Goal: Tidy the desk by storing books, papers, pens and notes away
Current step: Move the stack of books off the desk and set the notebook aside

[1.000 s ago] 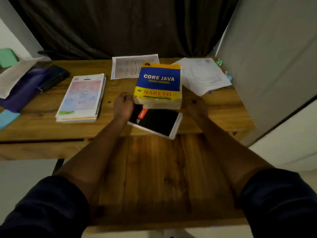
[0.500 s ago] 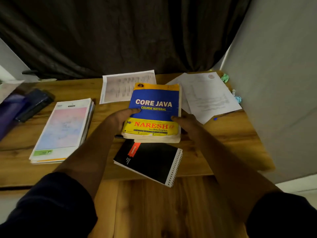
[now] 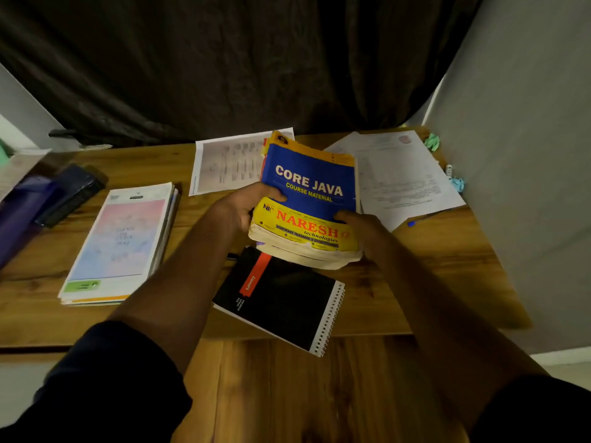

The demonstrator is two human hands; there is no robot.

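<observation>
A thick blue and yellow Core Java book [image 3: 311, 190] is held tilted above the wooden desk [image 3: 415, 282]. My left hand [image 3: 243, 207] grips its left edge, thumb on the cover. On the other side, my right hand [image 3: 361, 227] grips its lower right corner. Below the book lies a black spiral notebook [image 3: 281, 298], partly over the desk's front edge. A stack of pastel-covered books [image 3: 121, 244] lies to the left. Loose papers rest at the back: one printed sheet [image 3: 224, 164] and a pile at the right [image 3: 396, 177]. A blue pen [image 3: 425, 218] peeks from under that pile.
A dark case [image 3: 72, 193] and a purple folder [image 3: 19, 212] sit at the far left. Small green [image 3: 432, 141] and blue [image 3: 457, 183] crumpled notes lie by the grey wall at the right. A dark curtain hangs behind the desk. A lower wooden surface [image 3: 303, 394] lies in front.
Both hands took hold of the Core Java book and lifted it off the black notebook, tilting it up. The camera moved closer to the desk.
</observation>
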